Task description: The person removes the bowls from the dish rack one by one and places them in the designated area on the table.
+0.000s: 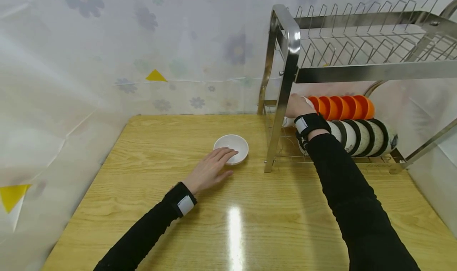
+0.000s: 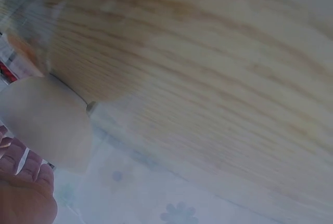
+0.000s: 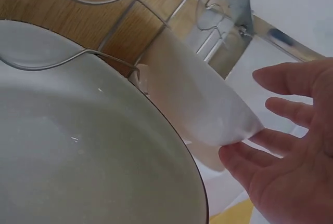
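Observation:
My left hand (image 1: 210,170) lies with relaxed, spread fingers over the near rim of a small white bowl (image 1: 240,144), which stands upright on the wooden table. In the left wrist view its fingers (image 2: 31,164) show right beside that bowl (image 2: 47,117). My right hand (image 1: 299,105) reaches into the lower tier of the metal dish rack (image 1: 282,92), at its left end. There it pinches the rim of another white bowl (image 3: 203,96), tilted on the wires, while two fingers stand away from it. Part of a further white bowl (image 3: 205,156) shows behind.
On the lower tier, right of my right hand, stand a row of orange bowls (image 1: 344,107) and a row of dark-rimmed plates (image 1: 360,138). The upper tier (image 1: 357,37) has upright wire dividers. A wall sheet (image 1: 200,45) with flower prints rises behind the wooden table (image 1: 157,144).

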The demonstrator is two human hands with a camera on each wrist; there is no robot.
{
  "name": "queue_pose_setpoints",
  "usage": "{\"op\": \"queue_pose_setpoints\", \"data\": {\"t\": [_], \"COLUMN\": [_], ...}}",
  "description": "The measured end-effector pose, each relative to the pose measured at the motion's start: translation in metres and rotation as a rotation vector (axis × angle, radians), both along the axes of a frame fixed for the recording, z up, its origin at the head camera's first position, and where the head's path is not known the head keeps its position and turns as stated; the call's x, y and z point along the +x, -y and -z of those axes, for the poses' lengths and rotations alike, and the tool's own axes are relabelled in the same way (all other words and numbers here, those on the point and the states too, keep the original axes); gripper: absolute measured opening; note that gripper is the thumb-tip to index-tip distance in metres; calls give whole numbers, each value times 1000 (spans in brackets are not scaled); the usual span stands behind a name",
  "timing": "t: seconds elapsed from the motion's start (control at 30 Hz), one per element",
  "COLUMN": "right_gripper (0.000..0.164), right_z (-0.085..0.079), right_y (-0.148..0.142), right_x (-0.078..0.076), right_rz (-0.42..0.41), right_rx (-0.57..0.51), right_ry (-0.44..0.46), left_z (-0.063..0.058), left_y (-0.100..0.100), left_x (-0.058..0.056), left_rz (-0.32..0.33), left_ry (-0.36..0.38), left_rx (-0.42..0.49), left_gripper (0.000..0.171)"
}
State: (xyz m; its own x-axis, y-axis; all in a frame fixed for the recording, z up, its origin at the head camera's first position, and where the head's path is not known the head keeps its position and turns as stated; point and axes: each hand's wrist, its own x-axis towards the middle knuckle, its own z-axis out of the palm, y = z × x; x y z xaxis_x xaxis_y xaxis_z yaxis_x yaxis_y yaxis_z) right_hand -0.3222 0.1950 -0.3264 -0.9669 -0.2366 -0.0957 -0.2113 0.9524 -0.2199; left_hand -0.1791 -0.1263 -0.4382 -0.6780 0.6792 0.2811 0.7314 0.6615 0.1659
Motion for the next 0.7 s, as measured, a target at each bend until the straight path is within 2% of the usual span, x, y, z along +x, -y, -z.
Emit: {"op": "queue_pose_setpoints", "data": {"t": [0.13, 0.27, 0.37, 0.43, 0.5, 0.57, 0.63, 0.67, 0.7], "right_gripper": [45, 39, 38, 39, 37, 45, 54, 57, 62], "right_z": [2, 13, 36, 59, 95, 114, 115, 107, 99], "right_y": [7, 9, 3, -2, -11, -16, -15, -12, -10], "right_x": [10, 13, -5, -24, -52, -67, -65, -55, -51], "right_rz": [129, 178, 244, 293, 342, 386, 399, 387, 370], "right_rx": [-59, -51, -26, 1, 51, 78, 93, 103, 115], "right_ry": [-20, -101, -145, -181, -316, -356, -398, -400, -347], "left_z": [-1, -2, -3, -4, -4, -3, -3, -3, -3], "left_y": [0, 0, 0, 0, 0, 0, 0, 0, 0], "left_x": [1, 2, 3, 4, 5, 6, 7, 8, 8], "left_rz": [1, 13, 15, 12, 12, 14, 18, 19, 18], "left_ry": [2, -5, -5, -6, -12, -19, -26, -28, -29], "left_rx": [-1, 12, 22, 20, 18, 8, 3, 2, 1], "left_gripper": [66, 66, 66, 65, 65, 65, 65, 65, 65]}}
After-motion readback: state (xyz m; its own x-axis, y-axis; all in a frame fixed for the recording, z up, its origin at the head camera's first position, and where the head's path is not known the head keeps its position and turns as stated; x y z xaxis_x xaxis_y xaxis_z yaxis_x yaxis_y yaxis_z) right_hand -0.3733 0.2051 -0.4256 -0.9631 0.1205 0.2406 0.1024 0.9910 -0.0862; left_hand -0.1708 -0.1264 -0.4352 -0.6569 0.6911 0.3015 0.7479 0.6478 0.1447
